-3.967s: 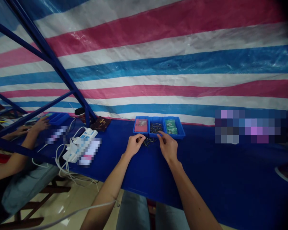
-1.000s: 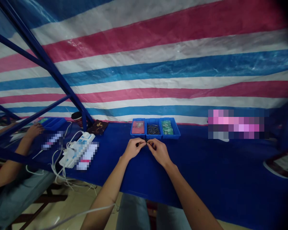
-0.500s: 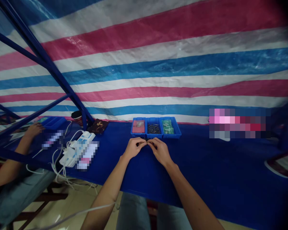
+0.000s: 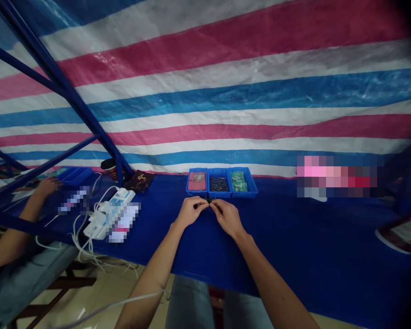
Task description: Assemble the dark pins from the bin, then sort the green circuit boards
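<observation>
My left hand (image 4: 192, 210) and my right hand (image 4: 227, 214) meet fingertip to fingertip above the blue table, just in front of three joined blue bins (image 4: 222, 193). Both are closed in a pinch, thumb against fingers. Something small and dark (image 4: 209, 200) shows between and behind the fingertips, too small to name. Pink-red flat pieces (image 4: 197, 182) lie in the left bin. Many dark, thin, screw-like metal pieces (image 4: 218, 184) fill the middle one. Green circuit boards (image 4: 239, 181) are in the right bin.
On my left lie a white power strip (image 4: 111, 212) with tangled cables, a dark packet (image 4: 140, 181) and a cup (image 4: 108, 168). Beyond the blue metal frame (image 4: 65, 91), a co-worker's hand (image 4: 49, 186) rests by another blue bin (image 4: 76, 176). A round container (image 4: 402, 233) stands at right.
My hands stay in nearly the same place, fingertips together. A little more of the dark thing shows between them. The view has shifted very slightly.
</observation>
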Motion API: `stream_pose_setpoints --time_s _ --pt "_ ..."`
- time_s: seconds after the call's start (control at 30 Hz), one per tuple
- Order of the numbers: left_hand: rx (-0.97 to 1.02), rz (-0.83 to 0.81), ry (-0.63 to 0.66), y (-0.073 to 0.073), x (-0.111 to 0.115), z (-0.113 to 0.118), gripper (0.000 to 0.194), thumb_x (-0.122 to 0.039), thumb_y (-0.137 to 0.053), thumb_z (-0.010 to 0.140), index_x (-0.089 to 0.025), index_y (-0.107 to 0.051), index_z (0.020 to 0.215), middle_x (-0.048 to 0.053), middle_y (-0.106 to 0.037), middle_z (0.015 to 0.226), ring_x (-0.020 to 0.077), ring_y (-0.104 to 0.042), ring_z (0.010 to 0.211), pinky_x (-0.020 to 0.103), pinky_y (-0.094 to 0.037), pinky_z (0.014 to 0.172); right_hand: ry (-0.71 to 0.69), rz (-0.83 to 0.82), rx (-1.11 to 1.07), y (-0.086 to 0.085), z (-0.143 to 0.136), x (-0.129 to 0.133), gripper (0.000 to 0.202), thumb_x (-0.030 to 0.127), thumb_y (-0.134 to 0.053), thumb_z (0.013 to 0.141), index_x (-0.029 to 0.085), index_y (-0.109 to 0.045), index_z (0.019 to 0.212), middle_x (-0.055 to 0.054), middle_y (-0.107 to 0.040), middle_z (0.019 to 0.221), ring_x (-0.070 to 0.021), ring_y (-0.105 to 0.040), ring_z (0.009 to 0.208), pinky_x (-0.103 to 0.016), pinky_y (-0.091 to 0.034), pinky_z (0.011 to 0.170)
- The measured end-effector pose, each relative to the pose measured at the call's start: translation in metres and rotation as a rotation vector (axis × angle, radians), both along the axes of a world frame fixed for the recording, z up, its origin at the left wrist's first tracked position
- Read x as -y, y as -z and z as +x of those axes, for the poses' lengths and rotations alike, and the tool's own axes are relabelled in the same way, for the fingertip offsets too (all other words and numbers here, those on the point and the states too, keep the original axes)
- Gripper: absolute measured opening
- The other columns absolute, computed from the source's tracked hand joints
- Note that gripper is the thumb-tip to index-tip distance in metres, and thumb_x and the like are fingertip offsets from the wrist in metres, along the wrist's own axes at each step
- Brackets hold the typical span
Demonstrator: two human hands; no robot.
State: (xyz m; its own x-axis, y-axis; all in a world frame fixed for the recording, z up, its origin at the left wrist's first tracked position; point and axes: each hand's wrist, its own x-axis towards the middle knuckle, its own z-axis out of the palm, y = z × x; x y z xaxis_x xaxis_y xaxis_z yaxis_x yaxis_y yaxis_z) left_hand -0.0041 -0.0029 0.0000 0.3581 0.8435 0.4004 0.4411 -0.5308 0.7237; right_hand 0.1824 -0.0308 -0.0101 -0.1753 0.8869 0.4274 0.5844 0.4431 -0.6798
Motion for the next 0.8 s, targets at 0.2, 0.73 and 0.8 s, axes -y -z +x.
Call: stream_pose_setpoints --time_s 0.2,0.73,0.8 --pt "0.001 -0.012 0.005 -0.0005 0.0005 0.0006 0.026 -0.035 -0.060 0.093 -0.016 -0.076 0.086 0.005 -0.071 0.077 0.0142 -0.060 0.066 0.025 -0.045 0.066 0.040 -0.033 0.094 -0.0024 -0.0008 0.0020 0.030 0.037 -0.042 0.102 0.024 -0.063 0.085 -0.001 -0.068 0.074 -0.0174 -0.065 0.067 -0.025 -0.034 0.059" --pt "0.020 -0.022 -0.009 -0.0020 0.0000 -0.0006 0.025 -0.033 -0.061 0.092 -0.014 -0.075 0.085 0.005 -0.068 0.074 0.0128 -0.058 0.064 0.024 -0.042 0.064 -0.024 -0.010 -0.069 0.0058 -0.0002 -0.0030 0.025 0.034 -0.051 0.097 0.023 -0.067 0.113 -0.004 -0.072 0.091 -0.0180 -0.066 0.075 -0.027 -0.047 0.069" --pt "0.020 -0.024 -0.013 -0.0019 0.0003 -0.0003 0.026 -0.035 -0.061 0.092 -0.014 -0.075 0.085 0.005 -0.069 0.074 0.0135 -0.059 0.065 0.025 -0.043 0.064 -0.030 0.006 -0.075 0.0068 -0.0003 -0.0035 0.025 0.032 -0.047 0.099 0.024 -0.070 0.107 -0.005 -0.073 0.102 -0.0196 -0.068 0.085 -0.029 -0.049 0.074"
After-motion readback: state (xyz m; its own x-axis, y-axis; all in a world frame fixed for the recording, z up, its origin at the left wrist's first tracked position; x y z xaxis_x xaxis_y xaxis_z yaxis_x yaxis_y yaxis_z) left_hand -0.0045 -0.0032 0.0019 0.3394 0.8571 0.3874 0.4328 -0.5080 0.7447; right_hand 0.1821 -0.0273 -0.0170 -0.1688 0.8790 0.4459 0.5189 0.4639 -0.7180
